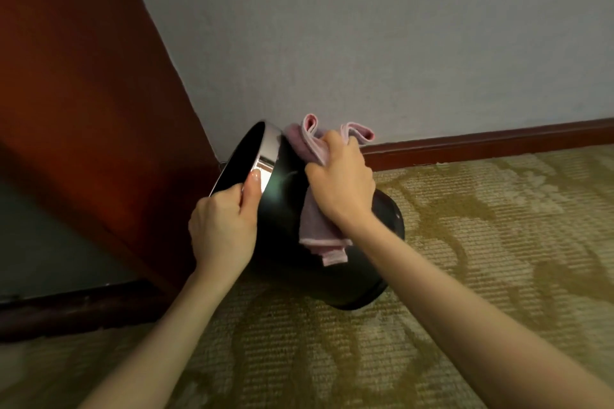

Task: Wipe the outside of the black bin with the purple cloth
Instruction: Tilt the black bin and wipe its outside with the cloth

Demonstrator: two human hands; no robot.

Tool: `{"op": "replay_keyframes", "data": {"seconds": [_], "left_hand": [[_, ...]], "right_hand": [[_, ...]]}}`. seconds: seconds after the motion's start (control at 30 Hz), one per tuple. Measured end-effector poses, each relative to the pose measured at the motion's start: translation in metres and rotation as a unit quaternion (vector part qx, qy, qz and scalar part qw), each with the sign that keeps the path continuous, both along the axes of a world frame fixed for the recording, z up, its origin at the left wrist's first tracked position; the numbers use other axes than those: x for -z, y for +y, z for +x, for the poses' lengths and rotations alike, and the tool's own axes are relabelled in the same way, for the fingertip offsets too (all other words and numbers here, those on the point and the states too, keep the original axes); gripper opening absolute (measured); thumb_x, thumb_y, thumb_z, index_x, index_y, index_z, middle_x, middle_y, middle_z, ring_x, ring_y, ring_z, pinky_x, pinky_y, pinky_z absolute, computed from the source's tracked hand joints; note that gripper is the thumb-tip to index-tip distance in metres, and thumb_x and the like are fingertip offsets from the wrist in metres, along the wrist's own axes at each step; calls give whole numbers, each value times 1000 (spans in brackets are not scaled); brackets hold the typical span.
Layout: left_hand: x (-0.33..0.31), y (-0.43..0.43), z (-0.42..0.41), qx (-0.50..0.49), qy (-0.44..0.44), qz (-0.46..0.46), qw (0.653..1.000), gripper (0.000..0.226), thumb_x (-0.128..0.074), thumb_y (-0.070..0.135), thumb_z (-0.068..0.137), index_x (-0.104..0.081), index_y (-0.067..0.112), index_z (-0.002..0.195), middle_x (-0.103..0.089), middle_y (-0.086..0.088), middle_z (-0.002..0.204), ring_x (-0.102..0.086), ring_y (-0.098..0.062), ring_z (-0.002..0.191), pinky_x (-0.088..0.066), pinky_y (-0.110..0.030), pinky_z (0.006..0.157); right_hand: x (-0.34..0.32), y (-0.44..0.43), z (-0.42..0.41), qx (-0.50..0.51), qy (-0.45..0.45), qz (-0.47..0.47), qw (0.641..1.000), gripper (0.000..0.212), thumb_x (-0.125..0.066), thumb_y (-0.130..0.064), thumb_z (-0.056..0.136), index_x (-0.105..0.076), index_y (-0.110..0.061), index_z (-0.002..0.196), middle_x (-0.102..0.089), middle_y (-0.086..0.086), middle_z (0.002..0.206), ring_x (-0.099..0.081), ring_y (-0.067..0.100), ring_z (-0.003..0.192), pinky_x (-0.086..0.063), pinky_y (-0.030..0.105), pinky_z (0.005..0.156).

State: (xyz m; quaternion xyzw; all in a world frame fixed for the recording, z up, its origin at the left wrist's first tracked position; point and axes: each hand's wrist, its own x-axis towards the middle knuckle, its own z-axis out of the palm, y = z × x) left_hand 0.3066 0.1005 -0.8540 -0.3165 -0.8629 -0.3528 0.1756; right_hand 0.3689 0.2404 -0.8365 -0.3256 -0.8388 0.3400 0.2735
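the black bin (285, 209) sits at the middle of the frame, tilted so its open mouth faces the upper left and its base rests on the patterned carpet (498, 242) toward the lower right. a shiny silver rim (265, 156) rings the mouth. the left hand (222, 226) comes in from the lower left and is closed on that rim, thumb lying along the silver band and the other fingers hidden inside the mouth. the right hand (342, 186) comes in from the lower right and is curled around the purple cloth (319, 236), pressing it against the bin's outer wall just right of the rim. the cloth is bunched: two folds stick up above the knuckles toward the grey wall (365, 26), and a folded end hangs down below the wrist over the bin's side. a dark red wooden panel (83, 76) fills the upper left, and a matching skirting board (481, 139) runs along the foot of the wall at the right.
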Motion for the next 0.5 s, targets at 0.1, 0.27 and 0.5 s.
{"op": "replay_keyframes", "data": {"seconds": [0.1, 0.27, 0.5], "left_hand": [[-3, 5, -7, -7, -19, -1, 1000, 58, -32, 50, 94, -31, 19, 45, -43, -6, 43, -47, -32, 44, -30, -33, 47], [-5, 8, -9, 15, -32, 6, 999, 55, -31, 47, 95, -38, 24, 46, -44, 2, 44, -50, -23, 43, -33, -31, 46], [-12, 30, 1, 37, 1, -26, 999, 60, -30, 49, 95, -52, 10, 55, -55, -8, 54, -51, -30, 52, -38, -36, 49]], "right_hand": [[15, -30, 15, 10, 71, 73, 995, 25, -56, -20, 78, -45, -22, 100, -40, -3, 99, -45, 15, 62, -36, 29, 51], [48, -60, 39, -17, 97, 138, 986, 31, -64, -14, 70, -51, -18, 98, -46, 3, 93, -39, 8, 60, -17, 10, 46], [69, -48, 61, -11, 95, 203, 974, 34, -56, -23, 71, -52, -22, 105, -43, 2, 93, -49, 17, 61, -24, 21, 46]]}}
